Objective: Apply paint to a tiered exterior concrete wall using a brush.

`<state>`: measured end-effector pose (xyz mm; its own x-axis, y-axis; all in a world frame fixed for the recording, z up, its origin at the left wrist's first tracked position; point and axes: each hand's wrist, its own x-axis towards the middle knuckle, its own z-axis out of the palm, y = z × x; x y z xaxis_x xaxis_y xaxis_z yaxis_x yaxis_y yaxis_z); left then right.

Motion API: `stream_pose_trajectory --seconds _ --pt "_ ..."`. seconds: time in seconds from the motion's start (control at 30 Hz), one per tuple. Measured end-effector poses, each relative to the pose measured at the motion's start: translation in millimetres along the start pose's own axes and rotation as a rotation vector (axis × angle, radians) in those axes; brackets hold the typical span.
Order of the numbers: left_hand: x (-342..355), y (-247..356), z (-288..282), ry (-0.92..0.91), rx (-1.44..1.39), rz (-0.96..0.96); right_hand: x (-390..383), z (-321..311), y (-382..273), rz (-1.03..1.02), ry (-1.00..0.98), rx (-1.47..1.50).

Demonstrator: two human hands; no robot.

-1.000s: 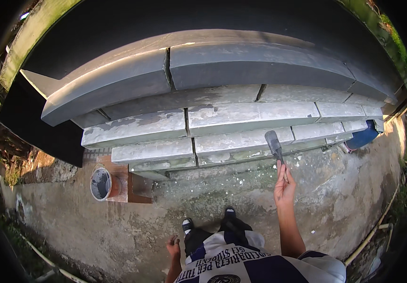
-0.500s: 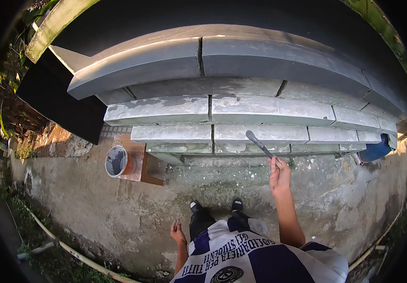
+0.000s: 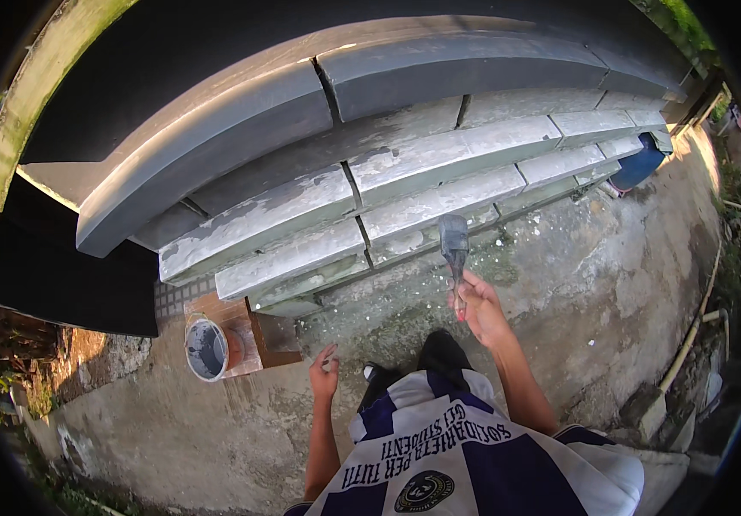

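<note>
My right hand (image 3: 480,308) is closed around the handle of a paintbrush (image 3: 454,241), whose wide grey-coated bristles point away from me. The bristles appear in front of the lowest step; whether they touch it I cannot tell. My left hand (image 3: 324,371) is held out low in front of my body with nothing in it, its fingers apart. To the left, a bucket (image 3: 207,348) with grey paint inside rests on a brown wooden box (image 3: 254,335). Ahead of me rise the concrete steps (image 3: 439,159), patchily coated in grey and white, with dark gaps between sections.
The concrete floor (image 3: 156,413) has white specks along the foot of the steps. A blue container (image 3: 639,163) lies by their far right end. A dark panel (image 3: 70,284) stands at the left. Pipes (image 3: 695,318) run along the right edge.
My view has turned and the steps now slope across it. The brush has swung from slanting to nearly upright, showing its flat side. My left hand has risen forward.
</note>
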<state>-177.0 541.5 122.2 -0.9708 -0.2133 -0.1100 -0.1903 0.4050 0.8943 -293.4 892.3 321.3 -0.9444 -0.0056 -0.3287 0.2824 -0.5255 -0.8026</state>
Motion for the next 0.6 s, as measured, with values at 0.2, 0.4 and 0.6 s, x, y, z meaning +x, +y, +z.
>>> stream_pose_trajectory --seconds 0.2,0.4,0.6 --pt "54 63 0 -0.055 -0.002 0.146 62 34 -4 -0.164 0.079 -0.227" --pt "52 78 8 -0.048 -0.063 0.169 176 81 -30 -0.526 0.037 -0.272" --pt "2 52 9 0.067 -0.191 -0.026 215 89 -34 -0.411 0.055 -0.353"
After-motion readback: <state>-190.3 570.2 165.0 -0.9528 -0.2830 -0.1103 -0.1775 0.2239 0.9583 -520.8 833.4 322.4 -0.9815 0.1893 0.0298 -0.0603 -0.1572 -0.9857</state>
